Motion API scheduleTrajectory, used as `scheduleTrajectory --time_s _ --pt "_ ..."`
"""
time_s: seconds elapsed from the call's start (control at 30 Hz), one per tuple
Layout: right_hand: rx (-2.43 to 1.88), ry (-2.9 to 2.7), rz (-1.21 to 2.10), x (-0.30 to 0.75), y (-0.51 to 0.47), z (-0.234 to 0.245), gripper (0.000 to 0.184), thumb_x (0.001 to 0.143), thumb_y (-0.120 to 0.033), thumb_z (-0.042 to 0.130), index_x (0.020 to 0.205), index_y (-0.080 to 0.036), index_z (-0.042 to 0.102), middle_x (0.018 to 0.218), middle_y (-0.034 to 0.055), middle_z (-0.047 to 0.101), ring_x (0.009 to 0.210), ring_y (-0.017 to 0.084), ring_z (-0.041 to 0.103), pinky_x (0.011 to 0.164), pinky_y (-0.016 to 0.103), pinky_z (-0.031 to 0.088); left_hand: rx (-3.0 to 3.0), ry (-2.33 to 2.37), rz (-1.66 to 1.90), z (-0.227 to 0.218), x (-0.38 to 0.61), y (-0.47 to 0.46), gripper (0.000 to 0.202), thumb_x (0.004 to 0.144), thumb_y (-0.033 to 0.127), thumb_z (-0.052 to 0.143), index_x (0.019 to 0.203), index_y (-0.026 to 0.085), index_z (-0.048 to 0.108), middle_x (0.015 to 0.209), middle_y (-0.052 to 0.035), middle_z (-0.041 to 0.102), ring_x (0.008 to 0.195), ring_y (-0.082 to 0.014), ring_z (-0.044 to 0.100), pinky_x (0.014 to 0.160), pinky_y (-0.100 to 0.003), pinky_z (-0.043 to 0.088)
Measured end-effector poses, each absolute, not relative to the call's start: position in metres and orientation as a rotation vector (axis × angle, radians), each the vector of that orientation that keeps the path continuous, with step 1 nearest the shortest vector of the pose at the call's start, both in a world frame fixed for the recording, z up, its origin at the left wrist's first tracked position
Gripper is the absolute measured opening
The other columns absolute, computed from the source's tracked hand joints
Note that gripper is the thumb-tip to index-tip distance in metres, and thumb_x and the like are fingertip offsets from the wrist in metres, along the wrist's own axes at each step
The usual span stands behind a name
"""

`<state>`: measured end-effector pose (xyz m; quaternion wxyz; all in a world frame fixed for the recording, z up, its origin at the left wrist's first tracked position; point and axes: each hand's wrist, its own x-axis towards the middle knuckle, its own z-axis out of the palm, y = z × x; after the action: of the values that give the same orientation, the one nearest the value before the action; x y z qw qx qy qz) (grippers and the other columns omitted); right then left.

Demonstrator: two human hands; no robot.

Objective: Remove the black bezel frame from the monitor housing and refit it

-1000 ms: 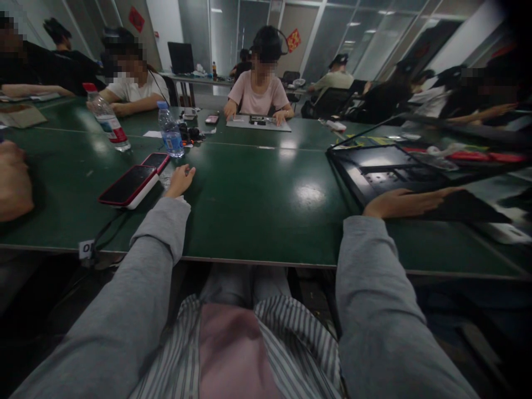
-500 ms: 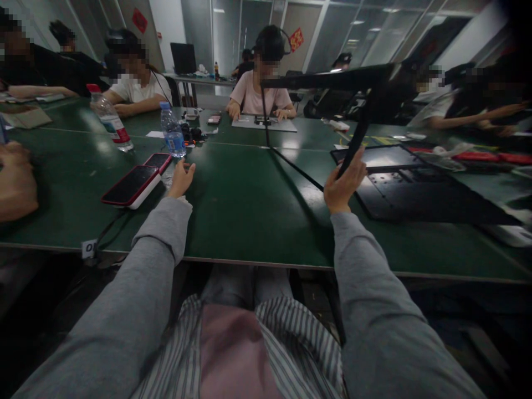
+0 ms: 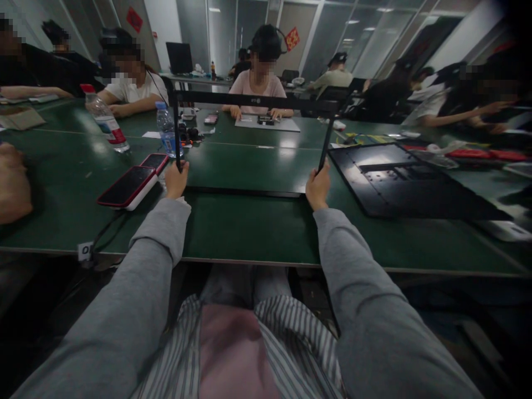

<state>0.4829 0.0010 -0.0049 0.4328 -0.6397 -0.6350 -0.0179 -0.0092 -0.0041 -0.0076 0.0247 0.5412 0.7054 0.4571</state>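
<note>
I hold a thin black rectangular frame (image 3: 253,102) upright on the green table (image 3: 249,227), straight in front of me. My left hand (image 3: 177,180) grips its left side bar near the bottom. My right hand (image 3: 318,188) grips its right side bar near the bottom. The frame's lower bar rests on the table between my hands. Through the frame I see the table and a person in a pink shirt across from me.
A black panel (image 3: 399,177) lies flat on the table to my right. Two red-cased phones (image 3: 133,183) lie left of my left hand, with two water bottles (image 3: 168,130) behind. Another person's hand (image 3: 12,183) rests at the far left. Several people sit around the table.
My right hand lifted the black frame off the panel at the right and swung it to the centre. My left hand rose from the table and took the frame's left bar.
</note>
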Motion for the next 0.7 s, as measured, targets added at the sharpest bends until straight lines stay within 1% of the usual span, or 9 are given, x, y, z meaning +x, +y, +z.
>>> scheduleTrajectory --time_s 0.03,0.1,0.17,0.23,0.33,0.47,0.57,0.7 --pt "-1.611 -1.541 -0.039 0.487 0.007 -0.011 0.064 0.102 -0.041 0.039 0.160 -0.014 0.041 0.139 0.0231 0.062 0.132 0.036 0.061 0.117 0.062 0.045 1.648 2.202 1.358 -0.008 -0.010 -0.004 0.048 0.108 0.053 0.043 0.127 0.017 0.069 0.109 -0.0156 0.078 0.120 -0.0350 0.070 0.111 -0.050 0.049" --pt "-1.621 -1.517 0.010 0.494 0.019 -0.023 0.061 0.097 -0.039 0.048 0.152 -0.012 0.050 0.134 0.0228 0.066 0.129 0.035 0.063 0.117 0.061 0.046 1.587 2.261 1.231 -0.010 -0.011 -0.002 0.042 0.107 0.045 0.046 0.120 0.015 0.072 0.108 -0.0185 0.078 0.120 -0.0377 0.070 0.109 -0.051 0.050" --pt "-1.633 -1.537 0.108 0.499 0.030 -0.033 0.058 0.090 -0.036 0.056 0.142 -0.011 0.058 0.130 0.0232 0.069 0.126 0.035 0.064 0.117 0.059 0.047 1.548 2.314 1.095 -0.011 -0.013 -0.002 0.034 0.101 0.039 0.054 0.110 0.014 0.075 0.112 -0.0227 0.077 0.122 -0.0413 0.069 0.107 -0.052 0.050" --pt "-1.636 -1.524 0.208 0.504 0.037 -0.039 0.056 0.084 -0.031 0.059 0.136 -0.012 0.061 0.126 0.0219 0.071 0.124 0.034 0.065 0.115 0.058 0.049 1.555 2.342 1.002 -0.013 -0.014 -0.001 0.029 0.096 0.035 0.059 0.104 0.013 0.077 0.113 -0.0248 0.077 0.123 -0.0444 0.068 0.105 -0.056 0.051" --pt "-1.589 -1.492 0.293 0.509 0.040 -0.044 0.058 0.077 -0.025 0.056 0.134 -0.014 0.062 0.125 0.0182 0.073 0.123 0.032 0.066 0.114 0.056 0.051 1.635 2.344 1.007 -0.016 -0.016 0.000 0.027 0.092 0.034 0.061 0.100 0.014 0.078 0.106 -0.0224 0.078 0.119 -0.0448 0.069 0.103 -0.059 0.052" --pt "-1.584 -1.529 0.306 0.512 0.038 -0.044 0.059 0.073 -0.021 0.055 0.131 -0.015 0.064 0.129 0.0173 0.073 0.126 0.032 0.066 0.117 0.057 0.049 1.676 2.345 1.029 -0.017 -0.018 -0.002 0.023 0.088 0.035 0.065 0.093 0.017 0.079 0.097 -0.0187 0.078 0.113 -0.0424 0.070 0.102 -0.057 0.054" --pt "-1.609 -1.579 0.313 0.513 0.034 -0.043 0.057 0.073 -0.020 0.055 0.128 -0.017 0.067 0.128 0.0171 0.074 0.126 0.035 0.066 0.118 0.060 0.047 1.695 2.366 0.983 -0.016 -0.018 -0.004 0.024 0.086 0.035 0.066 0.095 0.018 0.081 0.099 -0.0190 0.078 0.115 -0.0437 0.069 0.104 -0.060 0.053" --pt "-1.630 -1.626 0.312 0.515 0.032 -0.045 0.056 0.075 -0.016 0.054 0.128 -0.018 0.068 0.130 0.0160 0.074 0.126 0.034 0.066 0.117 0.058 0.048 1.715 2.370 0.938 -0.015 -0.017 -0.007 0.030 0.087 0.035 0.066 0.103 0.014 0.082 0.114 -0.0231 0.075 0.123 -0.0465 0.065 0.108 -0.062 0.050"
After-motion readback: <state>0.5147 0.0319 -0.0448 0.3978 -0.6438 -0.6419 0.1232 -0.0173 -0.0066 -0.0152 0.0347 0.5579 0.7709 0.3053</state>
